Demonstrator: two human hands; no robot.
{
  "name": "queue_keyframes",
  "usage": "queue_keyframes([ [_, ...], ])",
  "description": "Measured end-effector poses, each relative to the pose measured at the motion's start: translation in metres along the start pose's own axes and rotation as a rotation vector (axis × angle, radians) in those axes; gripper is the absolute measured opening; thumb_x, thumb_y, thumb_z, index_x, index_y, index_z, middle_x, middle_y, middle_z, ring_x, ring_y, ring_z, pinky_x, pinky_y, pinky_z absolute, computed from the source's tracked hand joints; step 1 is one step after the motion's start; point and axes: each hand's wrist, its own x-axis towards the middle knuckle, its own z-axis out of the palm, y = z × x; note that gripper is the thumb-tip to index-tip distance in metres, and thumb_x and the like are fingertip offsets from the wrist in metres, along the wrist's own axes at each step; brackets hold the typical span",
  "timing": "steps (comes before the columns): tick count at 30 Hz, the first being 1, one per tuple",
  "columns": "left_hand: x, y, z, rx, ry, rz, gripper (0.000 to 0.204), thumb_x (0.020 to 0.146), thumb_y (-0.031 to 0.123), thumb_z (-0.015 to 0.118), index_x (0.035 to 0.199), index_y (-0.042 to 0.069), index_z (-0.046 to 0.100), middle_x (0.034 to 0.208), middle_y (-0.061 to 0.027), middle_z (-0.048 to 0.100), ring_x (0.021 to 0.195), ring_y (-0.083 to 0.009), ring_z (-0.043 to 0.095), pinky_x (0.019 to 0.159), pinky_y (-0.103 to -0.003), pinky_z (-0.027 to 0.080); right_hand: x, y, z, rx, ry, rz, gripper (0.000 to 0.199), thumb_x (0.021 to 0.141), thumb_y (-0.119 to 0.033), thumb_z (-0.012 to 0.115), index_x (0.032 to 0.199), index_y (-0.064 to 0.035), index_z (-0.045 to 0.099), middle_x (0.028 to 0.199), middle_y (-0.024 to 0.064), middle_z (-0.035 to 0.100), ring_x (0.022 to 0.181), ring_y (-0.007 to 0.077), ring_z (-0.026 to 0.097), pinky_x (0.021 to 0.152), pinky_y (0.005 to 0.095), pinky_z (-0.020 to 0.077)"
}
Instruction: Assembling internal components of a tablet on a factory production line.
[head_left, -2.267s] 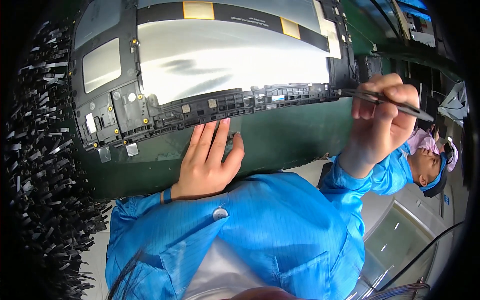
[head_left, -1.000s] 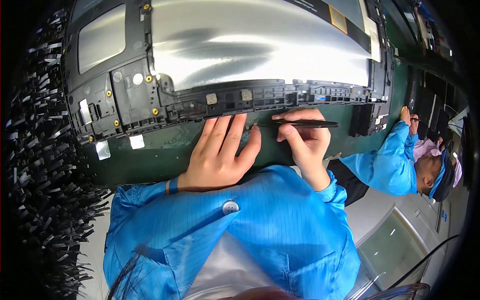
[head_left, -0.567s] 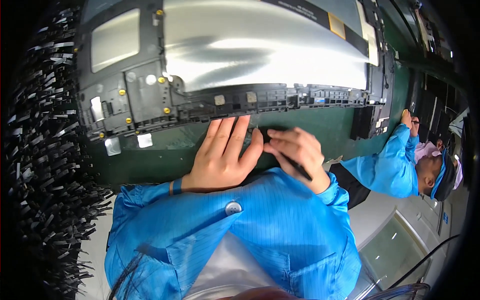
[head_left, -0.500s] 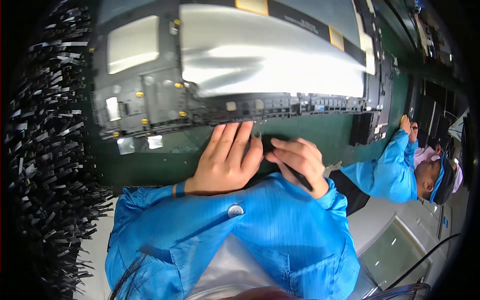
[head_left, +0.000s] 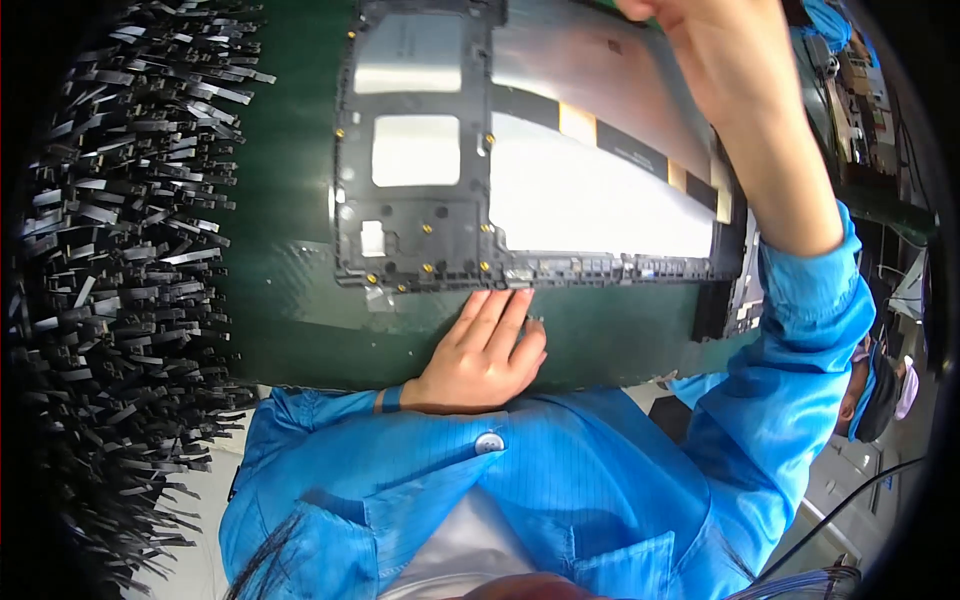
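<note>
Currently seeing panel (head_left: 600, 225) flat on green worktop (head_left: 290, 340), black-framed, silvery inside, crossed by dark band (head_left: 640, 150) with pale yellowish patches (head_left: 577, 124). Find left hand (head_left: 487, 355) at panel's near edge, left of middle: wide, fingers straight and side by side, thumb apart, fingertips right at edge. Find right hand (head_left: 705, 55) above panel's far right part, with blue sleeve (head_left: 815, 300) past right edge; cut by top of view, so can't tell if gripping or wide. Note clear tab (head_left: 380, 299) at near left corner, dark block (head_left: 711, 312) at near right corner; can't tell if under or beside panel. See heaped black strips (head_left: 130, 260) far left, co-worker (head_left: 873, 395) far right, partly hidden.
</note>
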Motion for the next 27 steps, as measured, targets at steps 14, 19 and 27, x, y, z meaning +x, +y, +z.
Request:
queue_keyframes([
  [14,0.002,0.0,-0.001,0.044,0.094,0.01,0.011,0.078,0.012,0.062,0.085,0.005,0.059,0.09,-0.0113,0.058,0.081,-0.0212,0.059,0.071,-0.032,0.05,-0.003,0.012,-0.015,-0.55,0.098,0.028,0.017,0.093,-0.017,0.061,0.097,-0.0013,0.063,0.068,-0.0018,0.051,0.063,0.0054,0.051,0.056,0.0187,0.0462],
  [19,0.003,0.0,-0.003,0.065,0.08,0.004,0.009,0.078,0.011,0.062,0.084,0.005,0.059,0.09,-0.0109,0.059,0.082,-0.0216,0.059,0.073,-0.031,0.05,-0.003,-0.002,0.024,-0.565,0.298,0.139,0.011,0.086,-0.01,0.067,0.088,-0.0031,0.058,0.07,0.0029,0.058,0.053,0.0062,0.052,0.048,0.0185,0.0435],
  [27,0.001,0.0,-0.003,0.05,0.076,0.014,0.009,0.079,0.011,0.061,0.084,0.004,0.059,0.092,-0.0131,0.061,0.086,-0.0234,0.06,0.076,-0.033,0.051,-0.01,0.007,0.028,-0.925,0.117,-0.367,0.014,0.08,-0.004,0.072,0.088,-0.0014,0.061,0.072,0.0047,0.061,0.067,0.0102,0.06,0.057,0.021,0.0481],
])
